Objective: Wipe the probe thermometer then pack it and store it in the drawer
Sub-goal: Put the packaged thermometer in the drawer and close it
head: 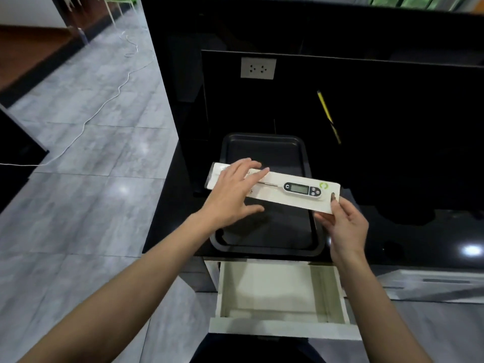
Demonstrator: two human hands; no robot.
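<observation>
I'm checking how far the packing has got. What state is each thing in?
Thermometer pack: held level over the tray.
Drawer: open, empty.
Baking tray: on the counter, nothing lying in it.
Left hand: fingers spread over the pack's end.
Right hand: gripping the pack's other end.

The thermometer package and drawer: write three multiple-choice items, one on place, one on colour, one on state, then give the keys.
1. Where is the thermometer package?
A. Held above the black tray
B. Lying inside the drawer
C. On the floor

2. What colour is the inside of the drawer?
A. Red
B. Off-white
C. Blue

3. What state is the drawer in?
A. Shut
B. Taken out and set on the counter
C. Pulled open, nothing visible inside

Keys:
1 A: the right hand has its grip on the package's right end and the left hand lies over its left end, with the black tray beneath.
2 B: its bottom and walls look pale cream.
3 C: it sticks out below the counter edge, its bottom bare.
</observation>
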